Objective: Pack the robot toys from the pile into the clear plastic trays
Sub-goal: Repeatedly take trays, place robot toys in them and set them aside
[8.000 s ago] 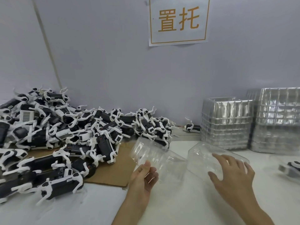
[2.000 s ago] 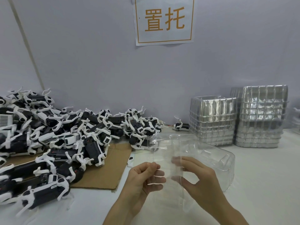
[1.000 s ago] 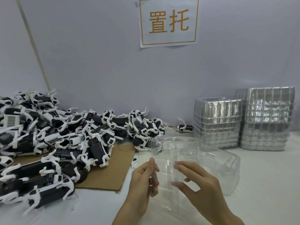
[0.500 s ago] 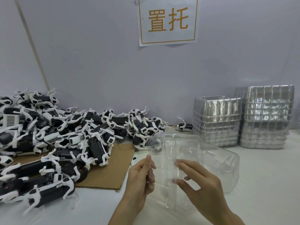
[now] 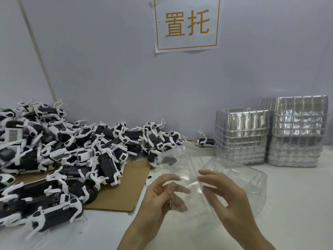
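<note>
A big pile of black-and-white robot dog toys (image 5: 59, 156) covers the left of the table, partly on a cardboard sheet (image 5: 115, 199). In front of me I hold up a clear plastic tray (image 5: 185, 166). My left hand (image 5: 158, 197) pinches its near left edge, fingers curled round the plastic. My right hand (image 5: 228, 199) grips the tray's right side with thumb and fingers. A second clear tray (image 5: 252, 179) lies on the table just right of my hands, partly behind the right one.
Two stacks of nested clear trays (image 5: 241, 136) (image 5: 297, 132) stand at the back right against the wall. One lone robot toy (image 5: 205, 141) lies beside the left stack. A paper sign (image 5: 186, 24) hangs on the wall. White tabletop (image 5: 297, 204) spreads to the right.
Both hands keep working the held tray. My left fingers have spread and shifted on the edge, and the tray has tilted a little. The pile and stacks have not moved.
</note>
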